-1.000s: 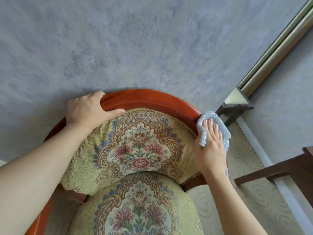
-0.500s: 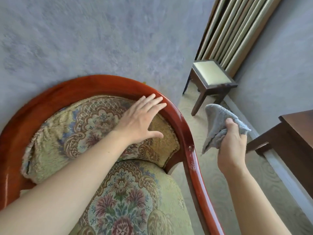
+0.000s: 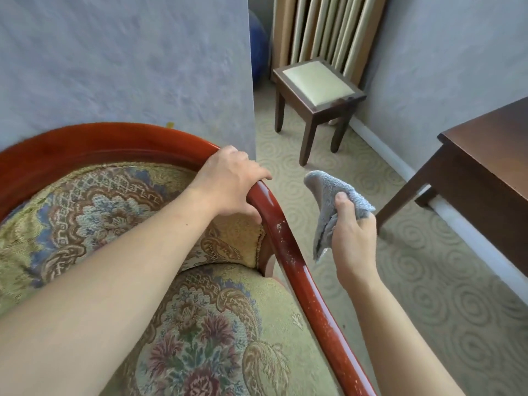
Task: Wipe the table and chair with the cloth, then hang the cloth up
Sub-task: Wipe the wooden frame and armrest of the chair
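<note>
Left hand [image 3: 228, 182] closed over the chair [image 3: 283, 244] rail, grey cloth [image 3: 328, 207] bunched in the right hand [image 3: 353, 238], held apart beside the rail, dark tabletop [image 3: 491, 144] at right.

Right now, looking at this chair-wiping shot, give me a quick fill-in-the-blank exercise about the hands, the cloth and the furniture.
1. The grey cloth is held in the ____ hand.
2. The left hand grips the chair's red ____ rail.
3. The cloth hangs in the air, not touching the ____.
4. The small stool with the pale seat stands in front of the ____.

Missing words: right; wooden; chair; curtain
</note>
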The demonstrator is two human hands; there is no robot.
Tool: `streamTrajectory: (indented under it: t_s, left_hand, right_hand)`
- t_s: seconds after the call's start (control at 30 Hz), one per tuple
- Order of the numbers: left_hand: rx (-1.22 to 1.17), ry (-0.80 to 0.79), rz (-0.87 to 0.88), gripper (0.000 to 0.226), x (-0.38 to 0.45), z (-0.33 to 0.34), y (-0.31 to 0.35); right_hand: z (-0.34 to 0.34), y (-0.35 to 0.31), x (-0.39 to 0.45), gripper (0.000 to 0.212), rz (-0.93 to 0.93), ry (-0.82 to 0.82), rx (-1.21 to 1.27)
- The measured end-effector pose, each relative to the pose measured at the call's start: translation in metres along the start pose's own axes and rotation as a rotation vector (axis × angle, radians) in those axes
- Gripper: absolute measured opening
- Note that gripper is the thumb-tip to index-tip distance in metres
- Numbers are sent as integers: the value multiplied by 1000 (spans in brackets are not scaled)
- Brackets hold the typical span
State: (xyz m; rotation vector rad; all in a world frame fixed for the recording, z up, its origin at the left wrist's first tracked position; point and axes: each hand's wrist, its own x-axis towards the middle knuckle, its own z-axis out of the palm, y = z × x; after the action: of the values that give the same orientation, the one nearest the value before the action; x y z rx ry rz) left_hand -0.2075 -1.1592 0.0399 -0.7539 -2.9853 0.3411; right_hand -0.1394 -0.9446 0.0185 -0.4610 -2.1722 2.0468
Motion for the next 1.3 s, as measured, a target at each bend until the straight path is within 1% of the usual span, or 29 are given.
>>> streamTrajectory:
  t_s: [0.07, 0.17, 0.23, 0.33, 0.43, 0.53, 0.6, 0.67, 0.73, 0.8, 0.87, 0.93, 1.03, 1.13, 1.3]
  left_hand:
    - [60, -29, 20, 84, 10, -5, -4]
    - [123, -44, 71, 89, 15, -4, -10]
    - [144, 15, 114, 91, 16, 1, -13]
    - [128, 105, 178, 87, 16, 5, -17]
    - [114, 178, 219, 80, 17, 7, -20]
    - [94, 220, 219, 80, 14, 11, -20]
    - [65, 245, 216, 76, 12, 13, -19]
    - [-27, 247, 230, 65, 10, 13, -22]
    - [-123, 218, 234, 59, 7, 8, -29]
    - [-42, 241, 163, 63, 5, 4, -44]
    - [65, 306, 73, 70, 2, 2, -59]
    - [30, 352, 69, 73, -1, 6, -65]
    - [-7, 392, 70, 76, 1, 10, -65]
    - [-4, 400, 85, 79, 2, 9, -64]
    - [38, 382, 98, 79, -3, 4, -65]
  right_hand:
    - [-2, 1, 1, 38, -24, 43, -25]
    - [-1, 3, 0, 36, -49, 76, -31]
    - [5, 6, -4, 37, -34, 102, -33]
    - [23, 10, -14, 40, -33, 132, -42]
    - [41, 15, -24, 42, -76, 132, -78]
    - [61, 19, -28, 41, -132, 147, -183]
    - [79, 19, -32, 35, -180, 136, -285]
    - [95, 21, -38, 30, -194, 117, -374]
    - [105, 27, -43, 48, -219, 88, -456]
    - [110, 31, -46, 53, -330, 33, -544]
    - [117, 31, -44, 55, -412, -46, -602]
    - [126, 28, -35, 59, -493, -105, -643]
    - [132, 25, -23, 62, -565, -121, -701]
    - [122, 39, -31, 62, -553, -75, -754]
    - [75, 80, -76, 59, -430, 59, -886]
